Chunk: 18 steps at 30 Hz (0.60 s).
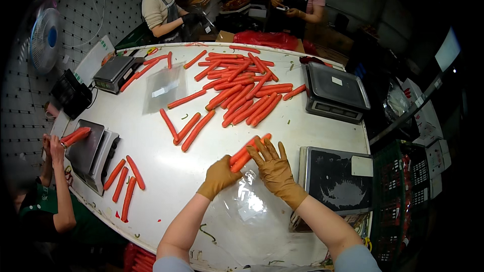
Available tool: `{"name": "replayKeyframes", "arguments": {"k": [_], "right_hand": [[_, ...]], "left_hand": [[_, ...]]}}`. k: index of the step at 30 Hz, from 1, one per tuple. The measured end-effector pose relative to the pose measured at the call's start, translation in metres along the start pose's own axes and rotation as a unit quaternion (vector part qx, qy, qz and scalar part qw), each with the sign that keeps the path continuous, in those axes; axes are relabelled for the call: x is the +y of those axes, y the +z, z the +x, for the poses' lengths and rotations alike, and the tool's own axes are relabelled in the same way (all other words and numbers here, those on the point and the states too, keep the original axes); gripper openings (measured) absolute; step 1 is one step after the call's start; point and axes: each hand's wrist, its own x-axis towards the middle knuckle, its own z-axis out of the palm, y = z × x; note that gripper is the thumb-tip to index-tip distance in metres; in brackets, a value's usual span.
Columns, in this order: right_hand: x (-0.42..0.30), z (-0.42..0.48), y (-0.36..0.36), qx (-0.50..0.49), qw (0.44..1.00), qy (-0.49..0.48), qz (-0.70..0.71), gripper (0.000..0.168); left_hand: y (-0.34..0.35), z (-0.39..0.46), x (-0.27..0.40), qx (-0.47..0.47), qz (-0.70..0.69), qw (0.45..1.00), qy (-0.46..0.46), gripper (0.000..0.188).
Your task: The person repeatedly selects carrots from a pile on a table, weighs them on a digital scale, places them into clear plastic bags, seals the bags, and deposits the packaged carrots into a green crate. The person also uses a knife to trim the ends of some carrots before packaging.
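Note:
My left hand (220, 176), in a tan rubber glove, is closed around the near ends of a few orange carrots (242, 155). The gloved fingers of my right hand (275, 172) are spread and lie over the far part of the same carrots; whether they grip is hidden. Below both hands, a clear plastic bag (247, 211) lies flat on the white table (166, 181), shining with reflected light. Beyond my hands spreads a loose pile of carrots (242, 79), with a few single ones (198, 130) to its left.
Digital scales stand at the right (338, 181), far right (336, 87), left (89, 151) and far left (117, 71). A co-worker's hands (55, 147) hold carrots over the left scale. Two people (162, 11) stand beyond the table. A green crate (397, 196) sits at the right edge.

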Motion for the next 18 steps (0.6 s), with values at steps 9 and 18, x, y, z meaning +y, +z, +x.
{"name": "replayKeyframes", "arguments": {"k": [9,18], "right_hand": [[-0.005,0.011,-0.004,0.037,0.988,0.061,0.135,0.067],[-0.044,0.015,0.010,-0.069,0.665,0.319,0.672,0.056]], "left_hand": [[0.003,-0.047,-0.049,-0.110,-0.599,0.790,-0.071,0.051],[0.043,-0.053,0.025,-0.077,-0.662,0.746,0.005,0.067]]}}
